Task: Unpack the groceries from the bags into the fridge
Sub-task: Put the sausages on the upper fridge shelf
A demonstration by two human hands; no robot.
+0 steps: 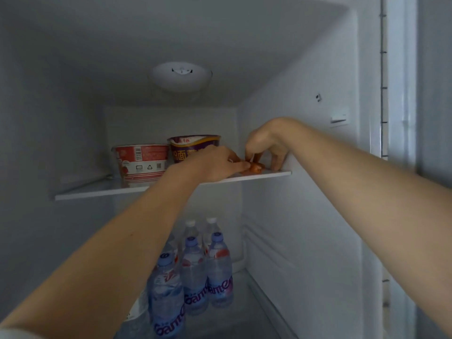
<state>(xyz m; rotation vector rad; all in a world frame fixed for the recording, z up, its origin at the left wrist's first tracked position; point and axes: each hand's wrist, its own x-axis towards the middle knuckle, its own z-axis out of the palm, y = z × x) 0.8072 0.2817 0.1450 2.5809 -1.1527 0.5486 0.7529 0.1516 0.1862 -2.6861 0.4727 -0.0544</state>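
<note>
Both my hands meet at the right end of the upper shelf [269, 174]: left hand [215, 165] and right hand [266, 145] pinch a small orange-red packet [255, 168] resting there. Two noodle cups [141, 162] and water bottles [195, 270] already sit inside. Bags out of view; remainder unknown.

The upper shelf [97, 192] of the fridge is the landmark. On it, toward the back, stand two noodle cups [140, 162] side by side, touching. Right of the cups, near the shelf's right end, lies a small packet [254, 168], with the left hand [215, 165] at its left and the right hand [266, 143] above it. Below the shelf, water bottles [195, 270] stand close together in rows on the lower level.
</note>
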